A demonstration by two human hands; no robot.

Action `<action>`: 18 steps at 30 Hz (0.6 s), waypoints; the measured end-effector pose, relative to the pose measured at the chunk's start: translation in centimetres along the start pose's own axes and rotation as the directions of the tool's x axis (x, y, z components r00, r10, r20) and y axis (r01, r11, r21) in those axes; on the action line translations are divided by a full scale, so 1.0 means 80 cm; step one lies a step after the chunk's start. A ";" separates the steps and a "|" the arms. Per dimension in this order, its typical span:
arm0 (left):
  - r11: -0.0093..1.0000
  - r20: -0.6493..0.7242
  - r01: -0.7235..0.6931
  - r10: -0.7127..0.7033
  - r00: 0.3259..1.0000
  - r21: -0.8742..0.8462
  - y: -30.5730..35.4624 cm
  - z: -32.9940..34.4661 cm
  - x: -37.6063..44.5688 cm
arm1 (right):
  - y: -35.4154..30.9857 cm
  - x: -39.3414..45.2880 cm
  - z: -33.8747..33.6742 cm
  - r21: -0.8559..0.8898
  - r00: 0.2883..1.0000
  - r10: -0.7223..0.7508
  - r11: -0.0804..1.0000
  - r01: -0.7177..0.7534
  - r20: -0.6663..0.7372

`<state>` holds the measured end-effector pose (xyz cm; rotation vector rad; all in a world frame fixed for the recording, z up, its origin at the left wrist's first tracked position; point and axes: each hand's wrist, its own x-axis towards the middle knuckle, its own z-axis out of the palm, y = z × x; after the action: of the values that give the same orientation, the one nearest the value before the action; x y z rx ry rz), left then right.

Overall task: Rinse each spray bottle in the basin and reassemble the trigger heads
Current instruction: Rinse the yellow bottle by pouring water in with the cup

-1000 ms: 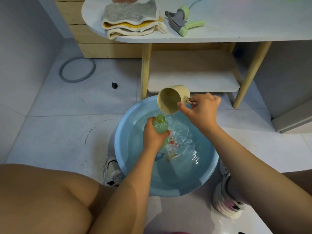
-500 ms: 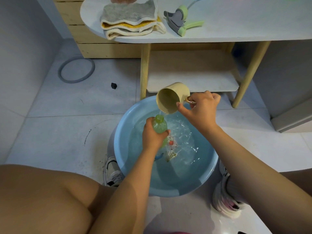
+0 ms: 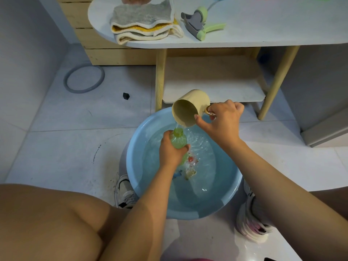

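Little has moved since the earlier frame: the cup [image 3: 190,108] has tipped slightly further, and both hands stay in the same places over the basin [image 3: 135,176].

The left hand [image 3: 172,151] has its grip wrapped around the body of a translucent green spray bottle [image 3: 178,139], holding it upright above the water with its open neck uppermost. The right hand [image 3: 221,119] holds the beige cup by its handle, fingers curled closed around it, and tilts the mouth down and toward the bottle. A thin stream of water [image 3: 178,126] runs from the cup's lip to the bottle's neck.

The round blue basin sits on the tiled floor between the person's shoes and holds rippling water. Small coloured shapes show at its bottom; what they are cannot be told.

On the white tabletop [image 3: 263,29] above lie a green and grey trigger head [image 3: 199,23] and a stack of folded cloths [image 3: 145,21].

Judging from this, the task is at an early to middle stage. This bottle is being filled for rinsing, and its trigger head is not yet refitted. Coloured objects at the tabletop's far edge are cut off, so how many bottles remain is unclear.
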<state>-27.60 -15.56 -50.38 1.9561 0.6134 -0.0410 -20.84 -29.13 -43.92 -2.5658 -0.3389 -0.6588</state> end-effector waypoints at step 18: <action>1.000 -0.015 -0.001 0.001 1.000 0.012 -0.006 0.004 0.004 | 0.004 -0.003 0.003 -0.003 0.994 -0.092 0.996 0.092 -0.059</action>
<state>-27.47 -15.54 -51.00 1.9698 0.6230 -0.0296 -20.83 -29.32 -44.32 -2.5371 -0.4392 -0.7657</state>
